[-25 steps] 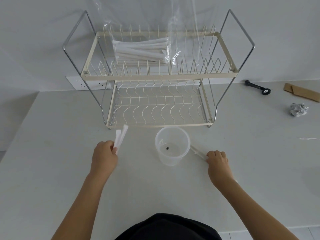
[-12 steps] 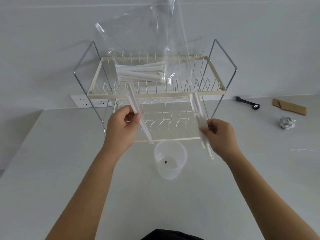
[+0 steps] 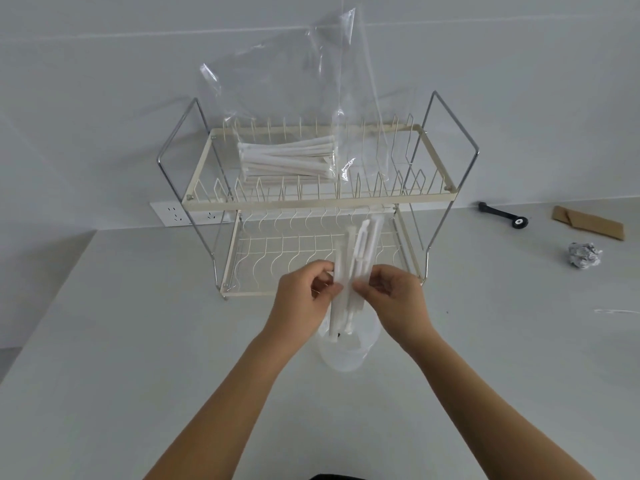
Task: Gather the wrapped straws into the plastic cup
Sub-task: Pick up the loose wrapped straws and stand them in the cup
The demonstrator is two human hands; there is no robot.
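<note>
Both hands hold one bunch of white wrapped straws [image 3: 349, 271] upright over the clear plastic cup [image 3: 346, 355]. My left hand [image 3: 304, 299] pinches the bunch from the left, my right hand [image 3: 394, 299] from the right. The straws' lower ends reach into the cup's mouth, and the hands hide part of its rim. More wrapped straws [image 3: 287, 160] lie in a clear plastic bag [image 3: 294, 81] on the top tier of the wire dish rack [image 3: 311, 199].
The rack stands against the wall just behind the cup. At the right of the white table lie a black tool [image 3: 502, 215], a brown cardboard piece [image 3: 588, 225], a crumpled foil ball [image 3: 583, 255] and a thin clear strip [image 3: 616, 311]. A wall socket [image 3: 176, 213] sits left of the rack.
Each hand lifted straws off the table beside the cup, then the hands came together, joining the straws into one bunch lowered into the cup's mouth.
</note>
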